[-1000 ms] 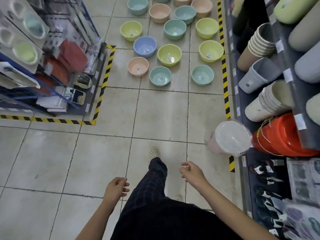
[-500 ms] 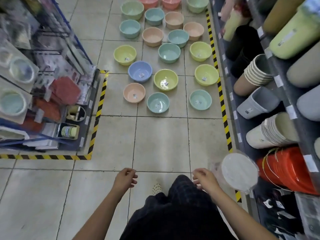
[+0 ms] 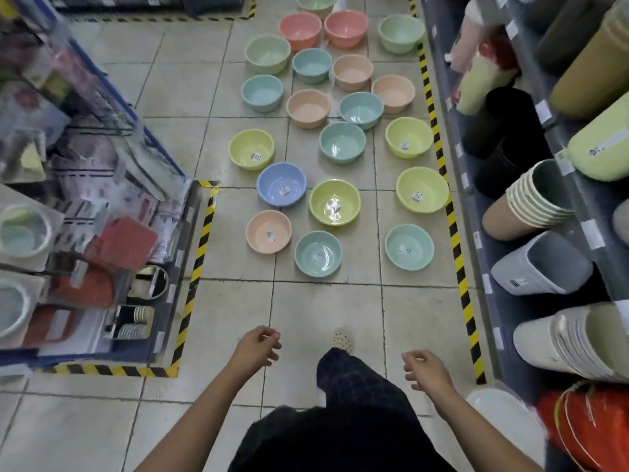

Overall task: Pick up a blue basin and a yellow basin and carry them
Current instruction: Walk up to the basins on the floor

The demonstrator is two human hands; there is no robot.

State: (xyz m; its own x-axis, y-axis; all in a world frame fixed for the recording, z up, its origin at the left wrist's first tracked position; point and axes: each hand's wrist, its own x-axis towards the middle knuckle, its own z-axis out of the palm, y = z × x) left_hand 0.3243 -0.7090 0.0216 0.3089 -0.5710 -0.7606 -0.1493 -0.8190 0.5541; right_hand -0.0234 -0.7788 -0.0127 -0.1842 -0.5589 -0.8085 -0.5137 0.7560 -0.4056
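Observation:
A blue basin stands on the tiled floor among several pastel basins. Right beside it is a yellow basin; other yellow basins lie around. My left hand hangs low at the centre with loosely curled fingers and holds nothing. My right hand hangs to the right, also loosely curled and without anything in it. Both hands are well short of the basins, about one floor tile nearer to me.
A peach basin and two teal basins form the nearest row. Shelves of stacked bins line the right, a goods rack the left. Yellow-black tape marks the aisle edges. My leg and shoe step forward.
I have walked forward: the basins are closer and lower in view. Both hands still hang loosely with nothing in them; the white lid at the right has slid toward the bottom edge.

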